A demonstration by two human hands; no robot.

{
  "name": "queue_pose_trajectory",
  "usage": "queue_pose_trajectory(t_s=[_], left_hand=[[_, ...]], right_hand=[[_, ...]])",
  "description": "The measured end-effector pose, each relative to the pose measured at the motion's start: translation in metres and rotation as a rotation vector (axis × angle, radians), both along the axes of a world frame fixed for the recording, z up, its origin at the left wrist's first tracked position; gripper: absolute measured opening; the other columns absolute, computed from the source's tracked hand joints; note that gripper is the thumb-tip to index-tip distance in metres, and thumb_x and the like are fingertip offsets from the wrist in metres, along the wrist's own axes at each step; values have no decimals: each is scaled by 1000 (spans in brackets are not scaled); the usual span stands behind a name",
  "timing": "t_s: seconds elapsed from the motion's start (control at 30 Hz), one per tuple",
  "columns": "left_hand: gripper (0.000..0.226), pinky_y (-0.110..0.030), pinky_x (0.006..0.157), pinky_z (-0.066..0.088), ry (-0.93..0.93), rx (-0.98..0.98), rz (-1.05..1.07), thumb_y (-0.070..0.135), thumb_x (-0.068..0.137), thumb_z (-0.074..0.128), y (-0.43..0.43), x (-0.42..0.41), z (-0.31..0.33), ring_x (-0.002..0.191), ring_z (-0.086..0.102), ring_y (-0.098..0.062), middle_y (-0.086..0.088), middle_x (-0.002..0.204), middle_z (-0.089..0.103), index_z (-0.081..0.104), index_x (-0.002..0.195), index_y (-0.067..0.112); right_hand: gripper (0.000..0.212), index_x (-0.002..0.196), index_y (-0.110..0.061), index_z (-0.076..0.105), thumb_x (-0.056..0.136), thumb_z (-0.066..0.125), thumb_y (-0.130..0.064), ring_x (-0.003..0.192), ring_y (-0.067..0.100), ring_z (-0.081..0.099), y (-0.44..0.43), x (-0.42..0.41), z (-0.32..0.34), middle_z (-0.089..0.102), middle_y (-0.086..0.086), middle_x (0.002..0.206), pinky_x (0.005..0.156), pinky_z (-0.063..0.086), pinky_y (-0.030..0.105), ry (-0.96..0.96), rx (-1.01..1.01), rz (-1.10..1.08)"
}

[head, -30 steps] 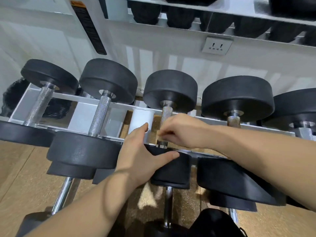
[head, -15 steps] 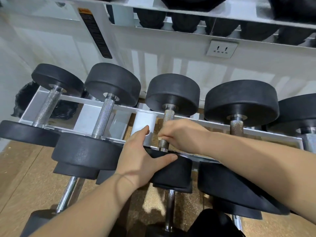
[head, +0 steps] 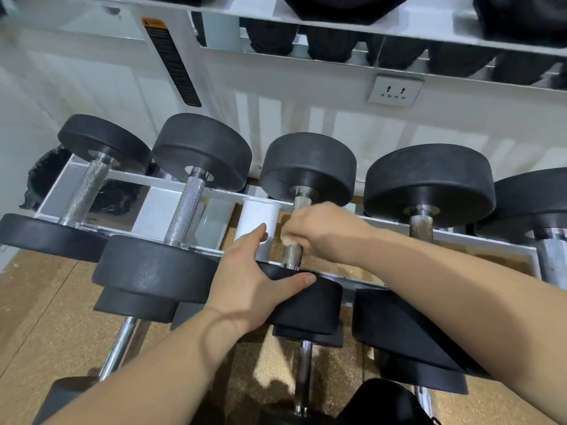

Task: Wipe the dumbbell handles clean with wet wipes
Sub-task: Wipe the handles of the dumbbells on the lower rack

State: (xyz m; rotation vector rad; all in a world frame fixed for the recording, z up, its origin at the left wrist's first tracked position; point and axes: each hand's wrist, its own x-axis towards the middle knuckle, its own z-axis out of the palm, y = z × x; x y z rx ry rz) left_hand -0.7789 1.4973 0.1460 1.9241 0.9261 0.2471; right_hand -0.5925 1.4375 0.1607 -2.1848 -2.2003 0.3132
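Several black dumbbells lie in a row on a white rack [head: 171,210]. My right hand [head: 322,230] is wrapped around the knurled metal handle [head: 293,254] of the middle dumbbell, and a bit of a pale wet wipe [head: 289,240] shows under its fingers. The near black weight [head: 310,305] of that dumbbell is held by my left hand [head: 251,280], with the thumb across its top edge and the fingers on its left side. The far weight [head: 308,167] sits behind my right hand.
Two dumbbells lie to the left with bare handles [head: 185,211], two more to the right [head: 422,228]. A white post [head: 256,220] stands between handles. A lower tier holds more dumbbells [head: 302,375]. An upper shelf [head: 399,29] overhangs, and a wall socket [head: 395,90] sits behind.
My right hand has slid up the middle handle away from the near weight, baring more of the handle's lower end. My left hand stays on the near weight.
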Motion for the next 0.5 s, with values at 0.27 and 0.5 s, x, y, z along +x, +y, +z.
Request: queue_pose_trajectory(t_s=[0.27, 0.5], left_hand=[[132, -32, 116, 35, 13, 7, -8, 84, 40, 72, 0, -1, 3, 135, 42, -3, 16, 144, 50, 36, 154, 27], [124, -31, 116, 34, 36, 20, -20, 73, 50, 83, 0, -2, 5, 136, 41, -4, 14, 147, 48, 35, 155, 26]], right_hand=[[18, 99, -16, 71, 96, 54, -23, 89, 27, 64, -1, 8, -3, 68, 3, 96, 77, 51, 39, 79, 145, -67], [15, 94, -16, 69, 93, 54, -21, 84, 33, 64, 10, 25, -5, 65, 5, 90, 72, 53, 44, -44, 185, -146]])
